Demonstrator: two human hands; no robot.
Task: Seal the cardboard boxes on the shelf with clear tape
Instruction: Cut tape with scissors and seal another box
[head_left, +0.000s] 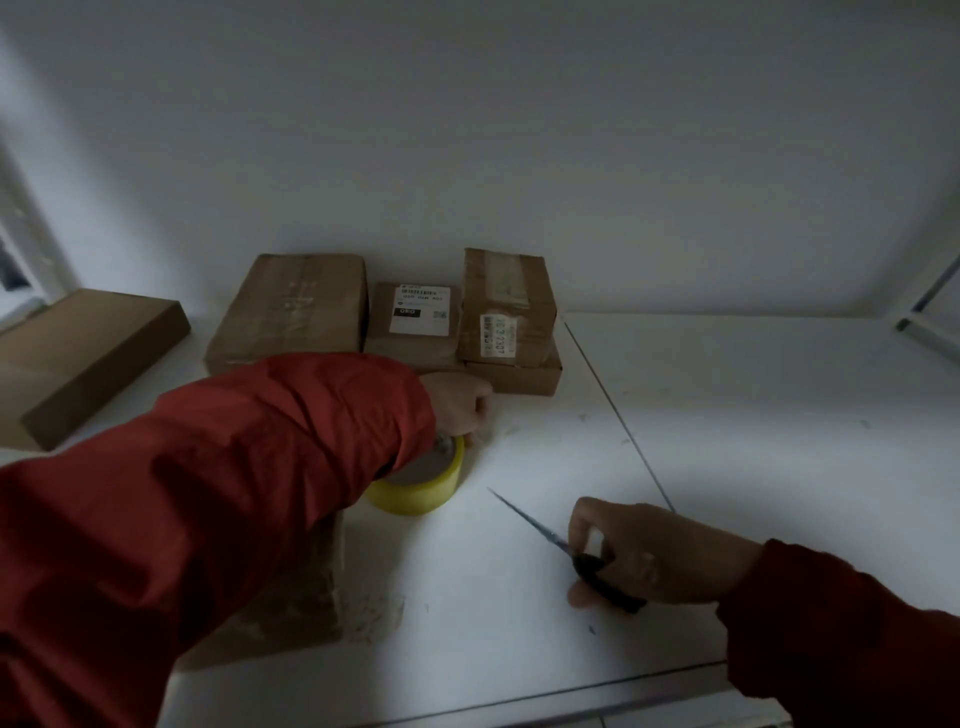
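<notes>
A person in red sleeves works at a white shelf (727, 415). The left hand (460, 405) reaches forward, its fingers curled down at the far rim of a yellowish roll of clear tape (421, 483) lying flat on the shelf. It seems to pinch the loose end, though that is uncertain. The right hand (660, 556) rests nearer the viewer, fingers and thumb wrapped round the dark handle of a thin-bladed knife (540, 527) whose tip points toward the roll. The step in hand looks like drawing out a fresh strip. Next, that strip needs pulling taut and cutting, with the blade kept off the left fingers. A brown cardboard box (291, 587) lies mostly under the left arm, with wrinkled clear film at its near corner. Along the back wall sit 4 more: a large brown box (291, 306), a small white-labelled box (415, 322), and a taped box (506, 306) stacked on a lower box (514, 376). A flat brown box (78, 364) lies far left. All are closed, so their contents are hidden.
</notes>
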